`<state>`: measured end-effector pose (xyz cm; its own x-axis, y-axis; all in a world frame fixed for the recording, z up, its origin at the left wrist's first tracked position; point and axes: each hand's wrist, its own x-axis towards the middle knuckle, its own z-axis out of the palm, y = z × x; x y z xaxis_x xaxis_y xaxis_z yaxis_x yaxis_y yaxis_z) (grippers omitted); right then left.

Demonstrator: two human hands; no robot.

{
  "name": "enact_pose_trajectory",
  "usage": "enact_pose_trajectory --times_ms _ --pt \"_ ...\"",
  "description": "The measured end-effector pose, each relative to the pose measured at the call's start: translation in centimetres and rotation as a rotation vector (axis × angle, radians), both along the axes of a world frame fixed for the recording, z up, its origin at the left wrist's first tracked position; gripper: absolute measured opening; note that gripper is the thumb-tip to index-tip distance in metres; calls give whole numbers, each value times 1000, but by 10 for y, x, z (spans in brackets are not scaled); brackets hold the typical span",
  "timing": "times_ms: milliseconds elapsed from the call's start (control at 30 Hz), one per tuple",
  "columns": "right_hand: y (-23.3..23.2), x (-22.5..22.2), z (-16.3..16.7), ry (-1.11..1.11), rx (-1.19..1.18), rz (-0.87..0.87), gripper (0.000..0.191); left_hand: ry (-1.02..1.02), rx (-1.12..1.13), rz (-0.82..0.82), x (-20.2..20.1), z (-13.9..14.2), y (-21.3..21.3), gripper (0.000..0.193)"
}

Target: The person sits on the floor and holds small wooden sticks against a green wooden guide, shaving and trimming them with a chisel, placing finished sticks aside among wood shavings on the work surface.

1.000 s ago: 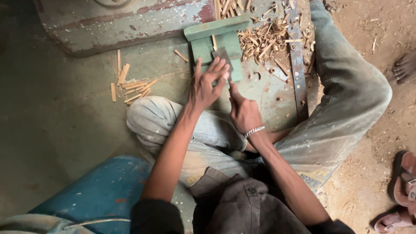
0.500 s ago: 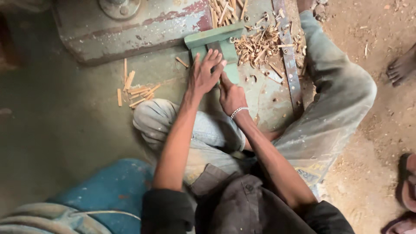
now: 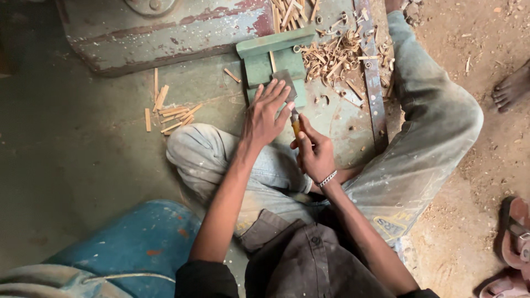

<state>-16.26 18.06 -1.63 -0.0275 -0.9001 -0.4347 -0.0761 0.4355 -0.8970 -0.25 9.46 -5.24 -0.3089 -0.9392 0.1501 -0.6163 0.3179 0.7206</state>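
My left hand (image 3: 266,113) lies flat, fingers spread, on a small grey slab (image 3: 286,80) that rests on a green wooden block (image 3: 274,59). Just right of it, my right hand (image 3: 313,153) is closed around the orange handle of a chisel (image 3: 296,122). The chisel's blade points up toward the slab, right beside my left fingers. A silver bracelet sits on my right wrist. I sit cross-legged in pale dusty trousers, with my knees on either side of the block.
Wood shavings (image 3: 332,54) pile up right of the block, next to a long metal bar (image 3: 373,83). Short wood sticks (image 3: 170,110) lie at the left. A worn painted metal base (image 3: 160,33) runs along the top. A blue drum (image 3: 127,248) is bottom left; another person's foot (image 3: 510,88) and sandals (image 3: 513,243) are at the right.
The view has shifted a little. My left hand has slid down the slab, and my right hand has drawn back, so the chisel's orange handle now shows.
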Motion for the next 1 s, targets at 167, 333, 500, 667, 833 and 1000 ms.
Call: enact_pose_trajectory --times_ms 167,333,500,667,833,1000 --pt "-1 1 -5 250 -81 79 51 -25 27 -15 5 -8 -5 44" --pt "-4 9 -8 376 -136 68 45 -26 60 -47 12 -12 -14 43" --pt "-13 12 -13 395 -130 72 48 -5 67 -21 12 -26 -24 40" --pt "-25 21 -38 404 -200 42 48 5 -1 -16 12 -42 -37 43" --pt "-38 39 -66 375 -314 -51 47 -103 25 10 11 -43 -62 40" --pt "-39 39 -57 -188 -71 -214 48 -11 -99 94 21 -28 -61 33"
